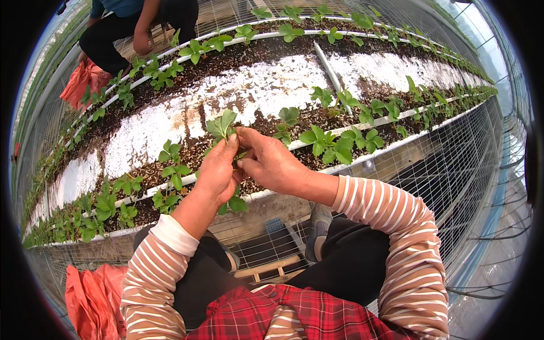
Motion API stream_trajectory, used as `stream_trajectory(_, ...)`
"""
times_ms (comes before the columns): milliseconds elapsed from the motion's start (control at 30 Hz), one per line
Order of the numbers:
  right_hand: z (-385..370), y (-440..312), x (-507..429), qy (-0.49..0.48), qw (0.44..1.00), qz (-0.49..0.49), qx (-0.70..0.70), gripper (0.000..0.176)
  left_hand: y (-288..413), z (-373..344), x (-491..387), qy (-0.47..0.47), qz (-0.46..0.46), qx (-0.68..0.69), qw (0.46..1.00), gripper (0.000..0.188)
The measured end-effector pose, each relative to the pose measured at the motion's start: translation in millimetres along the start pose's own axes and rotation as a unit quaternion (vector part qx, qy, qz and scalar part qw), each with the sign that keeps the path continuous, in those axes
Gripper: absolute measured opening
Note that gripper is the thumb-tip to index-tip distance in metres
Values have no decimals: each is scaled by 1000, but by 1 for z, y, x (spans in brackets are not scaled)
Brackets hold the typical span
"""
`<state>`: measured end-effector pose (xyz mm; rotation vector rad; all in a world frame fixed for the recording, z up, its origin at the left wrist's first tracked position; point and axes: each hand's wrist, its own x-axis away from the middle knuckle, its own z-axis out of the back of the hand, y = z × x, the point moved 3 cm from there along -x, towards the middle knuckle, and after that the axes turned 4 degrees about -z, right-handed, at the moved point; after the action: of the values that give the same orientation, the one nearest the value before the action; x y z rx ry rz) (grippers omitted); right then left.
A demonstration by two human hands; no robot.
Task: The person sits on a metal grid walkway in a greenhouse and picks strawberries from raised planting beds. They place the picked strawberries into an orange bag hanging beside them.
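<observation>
Over the near row of the planting bed, my left hand (217, 173) pinches the stem of a strawberry leaf (222, 124) between thumb and forefinger. The leaf stands up above the thumb, its pale side partly showing. My right hand (274, 163) meets the left from the right side, fingers curled around the same spot. A bit of green shows between its finger and thumb, but whether it grips a stem is hidden. Below my hands, more strawberry leaves (237, 204) hang over the bed's near edge. A young strawberry plant (173, 168) grows just left of them.
White sheeting (263, 83) partly covers the dark soil, and a grey pipe (329, 68) lies across the bed. White rails (365, 159) and wire mesh (272, 242) border the near side. Red bags (95, 299) lie at lower left. Across the bed, a person (136, 29) sits near another red bag (85, 83).
</observation>
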<state>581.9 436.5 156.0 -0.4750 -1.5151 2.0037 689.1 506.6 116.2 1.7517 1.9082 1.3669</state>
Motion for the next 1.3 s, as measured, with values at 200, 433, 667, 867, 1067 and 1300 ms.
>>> stream_trajectory(200, 133, 87, -19, 56, 967, -209, 133, 17, 22, 13, -6, 32, -20, -5, 999, 19)
stream_trajectory(433, 234, 222, -10, 256, 912, -313, -66, 21, 27, 15, -5, 29, -20, -43, 998, 18)
stream_trajectory(667, 235, 234, -28, 135, 951, -265, -86, 22, 27, 16, -11, 40, -7, -52, 998, 19)
stream_trajectory(867, 234, 234, -32, 110, 954, -267, -78, 16, 22, 15, -15, 44, 13, -72, 996, 18)
stream_trajectory(1067, 231, 233, -30, 132, 946, -290, 57, 16, 23, 12, -14, 37, 19, -78, 996, 19)
stream_trajectory(1300, 232, 234, -30, 116, 949, -282, 78, 21, 20, 11, -14, 34, 26, -84, 996, 19)
